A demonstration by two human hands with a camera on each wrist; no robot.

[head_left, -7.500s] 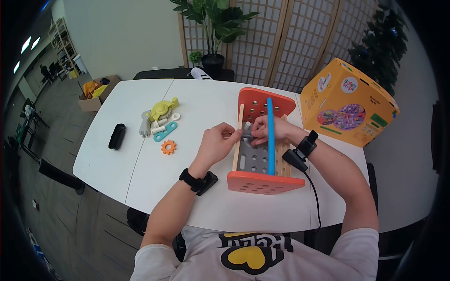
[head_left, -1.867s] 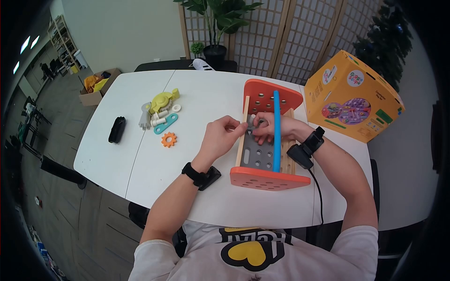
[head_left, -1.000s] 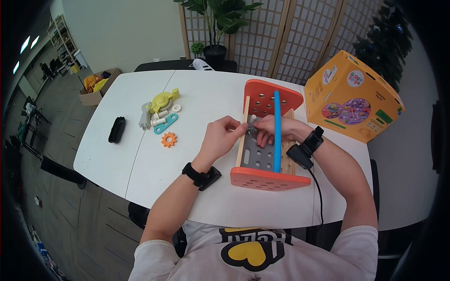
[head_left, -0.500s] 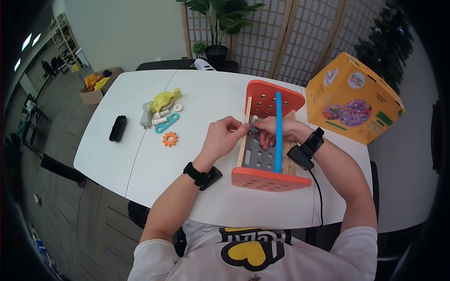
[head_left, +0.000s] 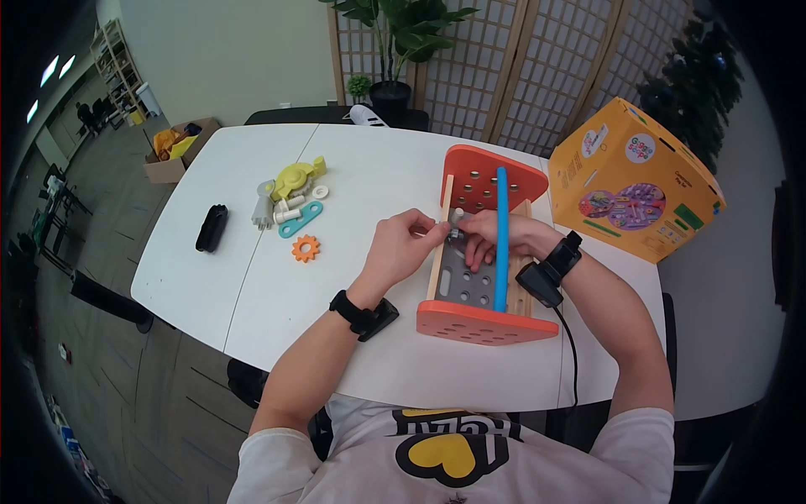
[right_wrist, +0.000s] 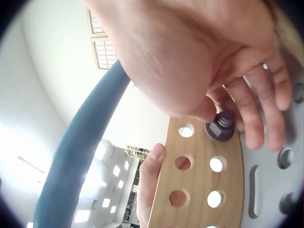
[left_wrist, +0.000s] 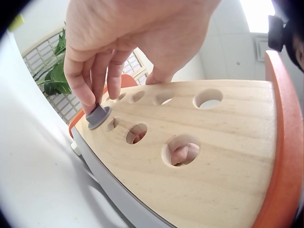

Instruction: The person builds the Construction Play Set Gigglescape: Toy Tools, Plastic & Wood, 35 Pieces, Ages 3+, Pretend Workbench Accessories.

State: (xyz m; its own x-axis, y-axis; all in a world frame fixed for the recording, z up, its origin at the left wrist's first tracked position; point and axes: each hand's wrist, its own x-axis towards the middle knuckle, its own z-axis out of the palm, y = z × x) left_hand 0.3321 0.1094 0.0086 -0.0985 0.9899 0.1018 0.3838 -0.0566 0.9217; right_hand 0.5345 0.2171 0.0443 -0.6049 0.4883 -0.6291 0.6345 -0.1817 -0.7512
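Observation:
The red-ended toy workbench with a blue bar stands on the table. In the left wrist view, fingertips of my left hand press a grey bolt head against the outer face of the holed wooden panel; the thumb lies at its upper edge. On the inner face, in the right wrist view, my right hand pinches a dark grey nut between thumb and index finger, with a threaded end poking through. The other right fingers hang loosely beside the grey perforated board.
Left of the workbench lie an orange gear, a teal link, yellow parts, white pieces and a grey piece. A black case is farther left; a yellow box stands back right.
Compared with earlier, my right fingers have shifted around the nut and extend lower now. My left hand stays at the panel. The head view has tilted slightly.

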